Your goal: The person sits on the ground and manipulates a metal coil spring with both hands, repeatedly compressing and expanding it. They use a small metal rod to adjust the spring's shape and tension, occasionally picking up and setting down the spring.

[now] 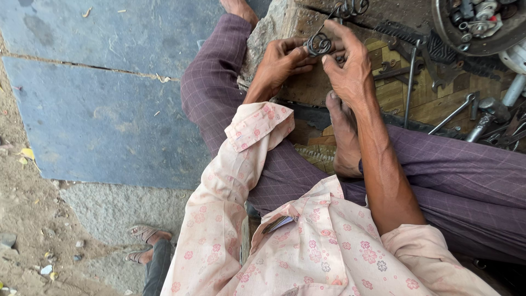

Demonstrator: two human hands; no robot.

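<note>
With your left hand point(279, 66) and right hand point(348, 66) both pinched on the coiled wire spring point(319, 44) above the wooden workboard point(394, 98), a slackened grip could let it spring loose among the wrenches point(455, 112).

Pale pink flower-print shirt point(329, 246), sleeves rolled at the elbows, purple checked trousers point(466, 181), bare feet

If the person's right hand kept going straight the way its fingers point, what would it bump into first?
The right hand points up and slightly left in the picture, its fingers already on the coiled metal spring. Just past it lies a second coiled spring on the wooden board, probably the first thing met, though depth is unclear.
</note>
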